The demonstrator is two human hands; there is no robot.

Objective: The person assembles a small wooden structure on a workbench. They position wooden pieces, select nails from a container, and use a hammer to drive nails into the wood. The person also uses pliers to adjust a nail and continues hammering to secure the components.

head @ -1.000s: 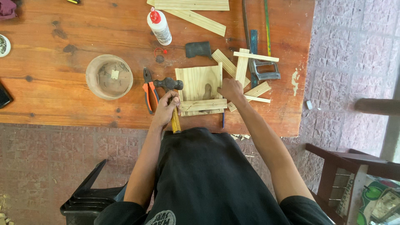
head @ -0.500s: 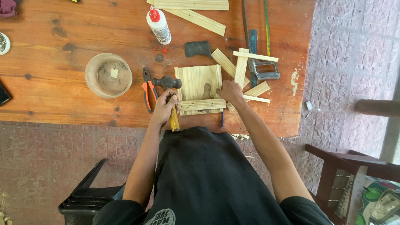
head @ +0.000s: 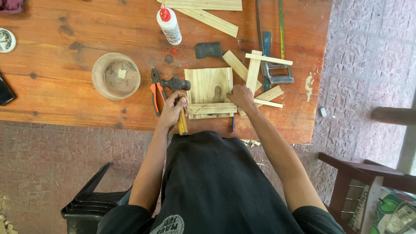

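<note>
hammer (head: 175, 86) gripped in left hand (head: 174, 107); right hand (head: 241, 97) presses a wooden slat (head: 211, 108) on the orange tabletop (head: 65, 86), brick floor (head: 355, 86) around.

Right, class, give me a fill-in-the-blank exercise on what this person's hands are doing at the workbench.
1. The left hand grips a ____ with a yellow handle.
2. The right hand presses on the square wooden ____.
3. The orange-handled pliers lie to the ____ of the hammer head.

Missing words: hammer; panel; left

A home woodworking spot: wooden table (head: 65, 86) strewn with slats (head: 212, 19), glue bottle (head: 169, 26), pliers (head: 156, 89) over brick floor (head: 43, 160).
</note>
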